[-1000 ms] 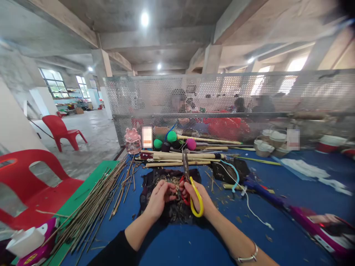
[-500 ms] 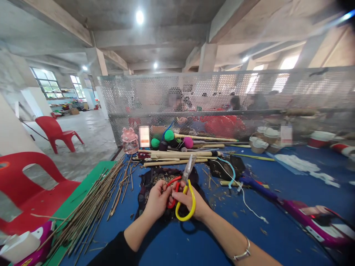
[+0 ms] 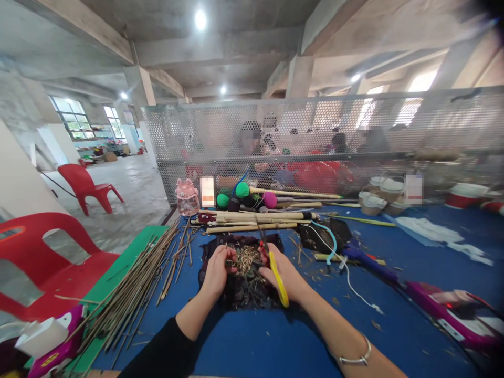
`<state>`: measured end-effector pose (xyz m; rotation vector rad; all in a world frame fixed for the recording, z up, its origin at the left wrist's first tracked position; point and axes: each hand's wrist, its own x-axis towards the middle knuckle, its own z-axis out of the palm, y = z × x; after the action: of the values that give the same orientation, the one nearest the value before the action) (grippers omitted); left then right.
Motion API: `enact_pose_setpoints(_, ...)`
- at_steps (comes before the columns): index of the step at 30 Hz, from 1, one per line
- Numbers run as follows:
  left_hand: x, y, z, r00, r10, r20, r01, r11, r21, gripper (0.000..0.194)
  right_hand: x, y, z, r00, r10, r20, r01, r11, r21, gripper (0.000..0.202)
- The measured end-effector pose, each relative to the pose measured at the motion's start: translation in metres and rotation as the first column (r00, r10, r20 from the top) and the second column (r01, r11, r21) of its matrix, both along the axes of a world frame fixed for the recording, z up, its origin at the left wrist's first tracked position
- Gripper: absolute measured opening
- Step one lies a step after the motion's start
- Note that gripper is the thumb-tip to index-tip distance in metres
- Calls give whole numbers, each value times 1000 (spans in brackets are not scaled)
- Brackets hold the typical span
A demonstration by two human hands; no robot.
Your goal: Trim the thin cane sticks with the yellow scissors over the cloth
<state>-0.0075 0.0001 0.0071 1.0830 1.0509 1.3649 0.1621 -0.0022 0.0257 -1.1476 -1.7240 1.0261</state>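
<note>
My right hand (image 3: 287,273) grips a pair of scissors with one yellow handle (image 3: 279,279) and a red part near the pivot. The blades point away from me and look thin, seen nearly edge-on and blurred. Across from it, my left hand (image 3: 215,270) is closed with its fingers curled towards the thumb; whatever it may hold is hidden or too small to name. Between and below both hands lies a crumpled dark cloth (image 3: 252,296) on the blue table. A heap of small tan and green clippings (image 3: 247,260) covers its middle.
A bundle of thin brown sticks (image 3: 129,294) lies at left over a green board (image 3: 153,231). Pale rods (image 3: 260,216), green and pink balls (image 3: 270,199) and a pink bottle (image 3: 188,198) sit behind. A purple tool (image 3: 437,310) and white cord lie right. A perforated metal screen (image 3: 220,136) stands beyond.
My hands have moved apart, the left one away from the scissors. The scissors have turned from showing both handle loops to nearly edge-on. The heap of clippings shows between the hands.
</note>
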Motion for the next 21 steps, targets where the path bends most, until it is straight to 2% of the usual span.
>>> enact_pose_setpoints(2,0,0,1,1000,25,13,-24,1000,-18,26,2,0,2,977,-141,159,121,984,133,34)
enact_pose_setpoints(5,3,-1,1,999,0,42,1,1000,-26,34,0,-1,1,945,-214,247,163,963,214,27)
enact_pose_setpoints(9,7,-3,1,994,-57,96,63,996,-60,42,-3,1,-7,931,-187,312,123,969,214,23)
enact_pose_setpoints(14,8,-2,3,985,-20,173,37,995,-94,38,-3,4,-14,928,-164,335,99,974,202,17)
enact_pose_setpoints(18,7,-3,3,984,-32,173,52,992,-112,37,-3,3,-13,960,-75,270,40,991,131,32)
enact_pose_setpoints(21,7,-4,2,989,-32,144,51,991,-126,37,-5,1,-13,952,-40,302,0,991,131,37)
